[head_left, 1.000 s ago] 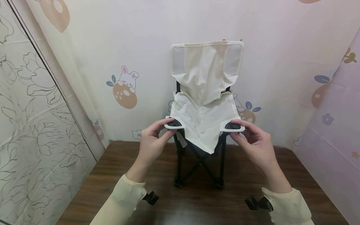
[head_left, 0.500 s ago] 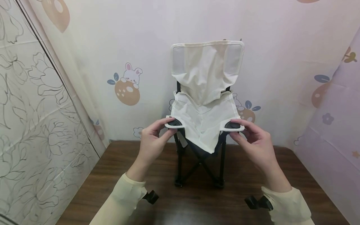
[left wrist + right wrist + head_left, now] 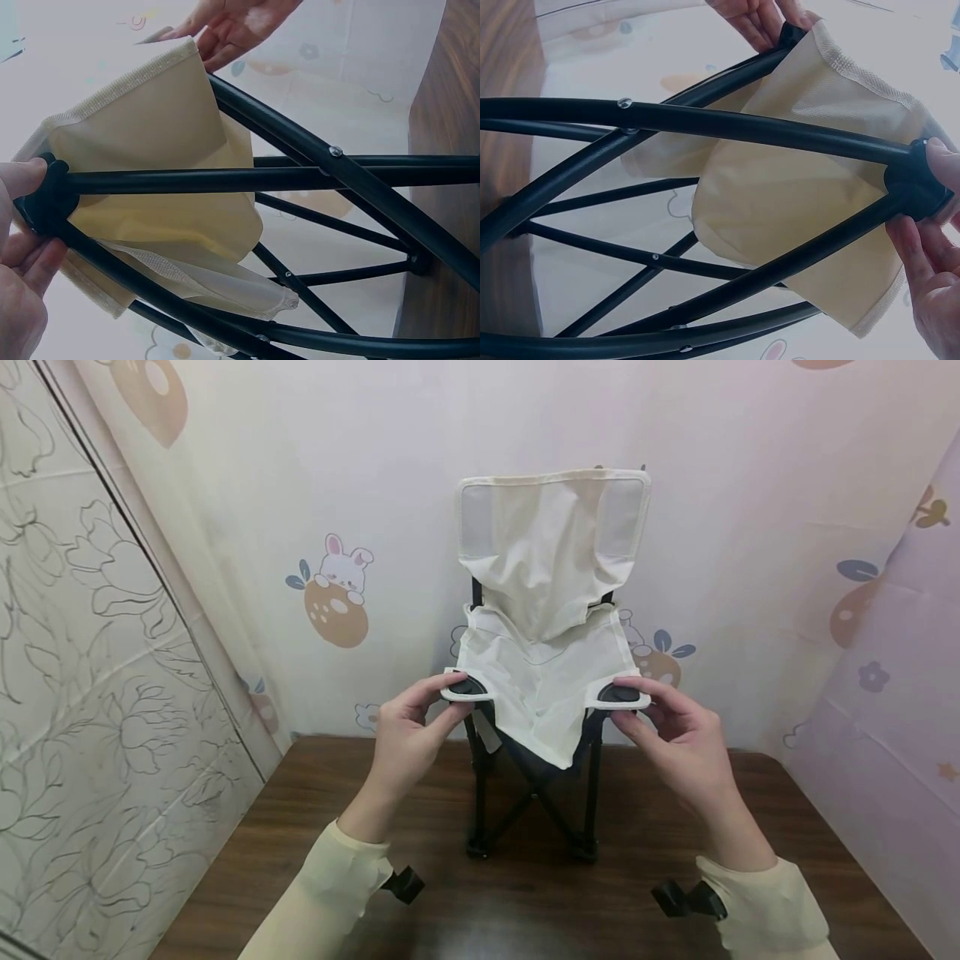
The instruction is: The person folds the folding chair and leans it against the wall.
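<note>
A small folding chair (image 3: 547, 643) with cream fabric and a black tube frame stands upright and unfolded, its seat sagging to a point in front. My left hand (image 3: 408, 727) pinches the front left seat corner, thumb below and fingers on top of the black corner piece (image 3: 467, 686). At the front right corner my right hand (image 3: 678, 735) grips the matching black corner piece (image 3: 619, 693) the same way. Both wrist views look under the seat: crossed black tubes (image 3: 360, 180) meet at plastic joints, and a black joint (image 3: 915, 180) lies between the right thumb and fingers.
The chair's feet rest on a dark brown wooden table (image 3: 495, 910). Behind it hangs a pale curtain (image 3: 405, 485) printed with rabbits and fruit. A white floral panel (image 3: 97, 693) borders the left side. Black wrist mounts (image 3: 405, 885) stick out under the sleeves.
Both hands keep their hold on the corners, and the chair looks almost unmoved. Only the left floral panel and the nearby curtain shift slightly.
</note>
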`<state>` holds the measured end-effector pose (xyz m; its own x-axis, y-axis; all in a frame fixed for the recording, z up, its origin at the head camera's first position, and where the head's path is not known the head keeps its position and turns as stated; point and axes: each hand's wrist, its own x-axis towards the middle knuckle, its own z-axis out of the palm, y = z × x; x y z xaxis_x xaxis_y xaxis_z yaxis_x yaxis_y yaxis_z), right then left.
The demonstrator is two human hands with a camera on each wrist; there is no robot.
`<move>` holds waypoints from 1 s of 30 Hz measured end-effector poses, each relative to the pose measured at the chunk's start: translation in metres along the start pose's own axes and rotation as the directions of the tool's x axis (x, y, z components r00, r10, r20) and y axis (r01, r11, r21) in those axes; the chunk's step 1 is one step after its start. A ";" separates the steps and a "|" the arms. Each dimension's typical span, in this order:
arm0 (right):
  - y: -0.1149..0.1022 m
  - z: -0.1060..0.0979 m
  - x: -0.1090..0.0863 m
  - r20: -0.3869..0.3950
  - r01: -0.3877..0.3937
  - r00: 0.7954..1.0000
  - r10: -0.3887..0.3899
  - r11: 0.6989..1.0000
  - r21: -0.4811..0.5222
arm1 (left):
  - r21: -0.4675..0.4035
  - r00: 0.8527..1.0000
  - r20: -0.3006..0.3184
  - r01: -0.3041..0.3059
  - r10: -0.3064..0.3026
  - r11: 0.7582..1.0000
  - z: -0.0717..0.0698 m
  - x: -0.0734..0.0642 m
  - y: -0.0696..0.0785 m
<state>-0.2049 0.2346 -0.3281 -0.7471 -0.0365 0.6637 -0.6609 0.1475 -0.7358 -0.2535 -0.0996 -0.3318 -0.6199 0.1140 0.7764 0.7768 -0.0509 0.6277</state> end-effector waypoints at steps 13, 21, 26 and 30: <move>0.000 0.000 0.001 0.002 0.006 1.000 -0.006 1.000 0.030 | 0.003 1.000 0.001 -0.005 0.005 1.000 0.001 0.000 0.003; -0.003 0.001 0.001 -0.003 -0.012 1.000 0.012 1.000 -0.014 | 0.001 1.000 0.001 -0.001 0.001 1.000 0.001 0.000 0.003; -0.003 0.002 0.000 -0.002 -0.011 1.000 0.011 1.000 -0.023 | 0.004 1.000 -0.002 -0.003 0.003 1.000 0.001 0.001 0.004; -0.004 0.002 0.001 -0.002 -0.010 1.000 0.010 1.000 -0.026 | 0.011 1.000 0.003 0.004 -0.004 1.000 0.001 0.001 0.004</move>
<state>-0.2030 0.2319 -0.3252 -0.7535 -0.0333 0.6566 -0.6513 0.1737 -0.7386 -0.2504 -0.0986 -0.3287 -0.6225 0.1168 0.7738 0.7756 -0.0399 0.6300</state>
